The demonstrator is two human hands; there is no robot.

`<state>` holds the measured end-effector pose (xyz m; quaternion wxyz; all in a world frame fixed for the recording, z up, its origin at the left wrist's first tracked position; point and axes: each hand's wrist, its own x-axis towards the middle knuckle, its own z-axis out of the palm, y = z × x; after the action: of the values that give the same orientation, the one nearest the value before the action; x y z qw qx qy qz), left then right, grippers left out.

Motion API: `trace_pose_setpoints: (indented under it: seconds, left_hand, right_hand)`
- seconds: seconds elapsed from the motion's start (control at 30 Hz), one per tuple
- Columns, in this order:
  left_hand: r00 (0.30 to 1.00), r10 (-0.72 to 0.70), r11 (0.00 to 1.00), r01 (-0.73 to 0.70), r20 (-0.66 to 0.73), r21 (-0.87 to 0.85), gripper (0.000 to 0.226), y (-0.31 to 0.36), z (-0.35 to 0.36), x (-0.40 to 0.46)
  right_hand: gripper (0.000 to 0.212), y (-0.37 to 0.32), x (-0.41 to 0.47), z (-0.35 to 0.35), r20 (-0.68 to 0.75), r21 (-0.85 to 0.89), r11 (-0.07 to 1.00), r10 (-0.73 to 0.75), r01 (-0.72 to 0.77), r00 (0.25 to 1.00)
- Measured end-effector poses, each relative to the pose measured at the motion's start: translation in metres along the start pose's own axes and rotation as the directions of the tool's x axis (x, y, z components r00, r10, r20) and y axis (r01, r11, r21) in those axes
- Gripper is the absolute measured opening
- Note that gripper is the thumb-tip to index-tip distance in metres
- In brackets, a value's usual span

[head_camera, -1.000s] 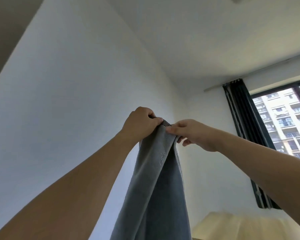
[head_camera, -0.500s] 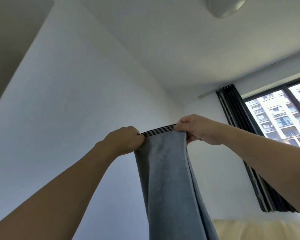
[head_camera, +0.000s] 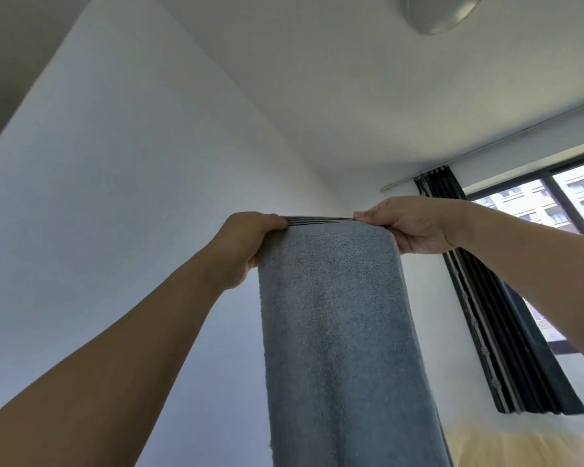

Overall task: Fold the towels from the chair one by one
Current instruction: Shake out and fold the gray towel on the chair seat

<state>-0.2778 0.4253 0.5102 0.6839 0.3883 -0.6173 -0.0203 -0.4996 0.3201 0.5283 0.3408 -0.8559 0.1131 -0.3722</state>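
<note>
A grey-blue towel (head_camera: 338, 332) with a dark striped top hem hangs straight down in front of me, held up high. My left hand (head_camera: 243, 251) grips its upper left corner, fingers curled round the edge. My right hand (head_camera: 415, 224) pinches the upper right corner. The hem is stretched taut between both hands. The towel's lower end runs out of view at the bottom. The chair is not in view.
A white wall (head_camera: 132, 197) fills the left and the ceiling (head_camera: 317, 79) slopes overhead with a round lamp (head_camera: 442, 11). A dark curtain (head_camera: 506, 315) hangs beside a window (head_camera: 573, 203) at right. A pale yellow surface (head_camera: 520, 449) lies at bottom right.
My hands have moved apart along the top hem, from touching to wide spread, and the bunched towel has opened out flat. The view has tilted slightly upward.
</note>
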Motion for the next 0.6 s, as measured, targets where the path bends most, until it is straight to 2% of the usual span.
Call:
trace_pose_setpoints:
  seconds: [0.03,0.07,0.13,0.23,0.33,0.43,0.5,0.57,0.6]
  left_hand:
    - [0.999,-0.035,0.999,0.035,0.003,0.0,0.012,-0.009,0.0,0.002]
    - [0.998,-0.067,0.997,0.067,0.02,0.028,0.016,-0.02,-0.002,0.005]
    - [0.987,-0.141,0.981,0.129,0.079,0.143,0.01,-0.049,-0.006,0.013]
    - [0.96,-0.251,0.92,0.197,0.123,0.34,0.011,-0.102,-0.011,0.023]
    - [0.969,-0.222,0.849,0.138,0.108,0.509,0.013,-0.166,-0.011,0.034]
    - [0.993,-0.117,0.755,0.082,0.01,0.651,0.013,-0.233,-0.007,0.045]
    - [0.998,-0.052,0.681,0.062,-0.036,0.729,0.015,-0.273,0.0,0.049]
    - [0.994,0.026,0.633,0.069,-0.11,0.771,0.017,-0.303,0.006,0.055]
    - [0.984,0.063,0.631,0.088,-0.164,0.771,0.018,-0.312,0.009,0.057]
  right_hand:
    - [0.026,0.007,0.004,0.003,-0.015,-0.076,0.996,0.045,-0.046,0.999]
    - [0.031,0.017,0.01,0.005,-0.036,-0.148,0.984,0.09,-0.095,0.995]
    - [0.043,0.041,0.024,0.013,-0.044,-0.24,0.952,0.185,-0.19,0.982]
    - [0.047,0.087,0.048,0.026,-0.038,-0.28,0.914,0.293,-0.292,0.955]
    - [0.048,0.136,0.076,0.044,-0.023,-0.262,0.899,0.357,-0.35,0.934]
    - [0.035,0.19,0.107,0.061,0.026,-0.27,0.888,0.393,-0.372,0.919]
    - [0.029,0.224,0.127,0.069,-0.034,-0.376,0.864,0.348,-0.335,0.937]
    - [0.024,0.249,0.146,0.075,-0.191,-0.515,0.824,0.159,-0.237,0.968]
    - [0.021,0.259,0.154,0.077,-0.286,-0.546,0.816,0.03,-0.188,0.958]
